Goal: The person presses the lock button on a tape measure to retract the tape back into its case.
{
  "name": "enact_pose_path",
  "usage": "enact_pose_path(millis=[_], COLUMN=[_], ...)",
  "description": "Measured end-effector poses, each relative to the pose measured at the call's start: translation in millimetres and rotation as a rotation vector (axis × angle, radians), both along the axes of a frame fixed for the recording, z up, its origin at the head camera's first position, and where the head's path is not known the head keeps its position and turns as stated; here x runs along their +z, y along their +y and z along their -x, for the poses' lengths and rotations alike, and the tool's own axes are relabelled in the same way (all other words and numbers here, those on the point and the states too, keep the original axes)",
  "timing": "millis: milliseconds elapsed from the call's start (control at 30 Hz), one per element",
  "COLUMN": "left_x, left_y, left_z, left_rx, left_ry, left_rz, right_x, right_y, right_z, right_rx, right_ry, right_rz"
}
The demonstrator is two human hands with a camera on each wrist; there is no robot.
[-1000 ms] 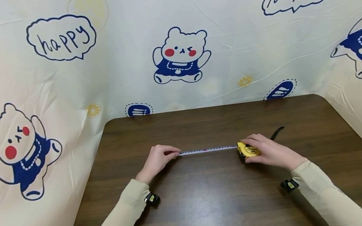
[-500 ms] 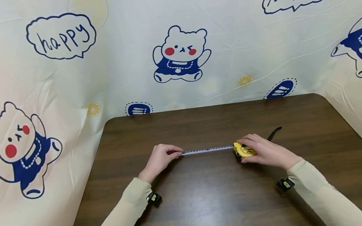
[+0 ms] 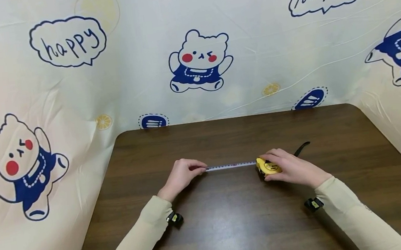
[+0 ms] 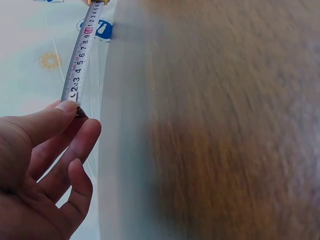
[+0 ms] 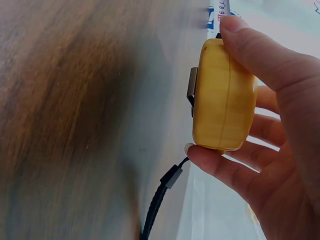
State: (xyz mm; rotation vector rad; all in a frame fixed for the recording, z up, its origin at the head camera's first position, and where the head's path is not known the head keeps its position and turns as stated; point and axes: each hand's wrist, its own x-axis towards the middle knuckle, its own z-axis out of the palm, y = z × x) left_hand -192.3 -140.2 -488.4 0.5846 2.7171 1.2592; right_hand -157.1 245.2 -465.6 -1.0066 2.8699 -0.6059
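Note:
My right hand [image 3: 296,166] grips the yellow case of a tape measure [image 3: 268,166], its fingers around the sides. A short stretch of white blade [image 3: 230,166] runs straight from the case to my left hand [image 3: 180,177]. Thumb and fingers of that hand pinch the blade's end, and its dark end hook [image 4: 80,113] shows at the fingertips in the left wrist view. Printed numbers face up along the blade. In the right wrist view a metal clip [image 5: 192,86] sits on the case's side, and a black wrist strap [image 5: 159,197] hangs from its lower end.
Both hands are over a brown wooden table [image 3: 220,222] with rounded far corners. A pale curtain [image 3: 252,60] printed with bears and "happy" bubbles stands behind it and along the sides. Each wrist wears a small black camera [image 3: 313,204].
The two hands have come closer together: the left moved slightly right, the right moved left with the tape measure. The visible stretch of blade between them is shorter.

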Motion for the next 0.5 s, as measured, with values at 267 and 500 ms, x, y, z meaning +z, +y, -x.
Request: enact_pose_path(millis=[267, 500], left_x=[0.4, -0.5], left_y=[7.1, 12.1], left_z=[1.0, 2.1], left_rx=[-0.013, -0.027], left_ry=[0.017, 0.022], left_rz=[-0.001, -0.001], right_x=[-0.1, 1.7], right_y=[-5, -10], right_z=[0.5, 1.3], right_rx=[0.008, 0.021], right_ry=[0.006, 0.026], right_rz=[0.001, 0.007])
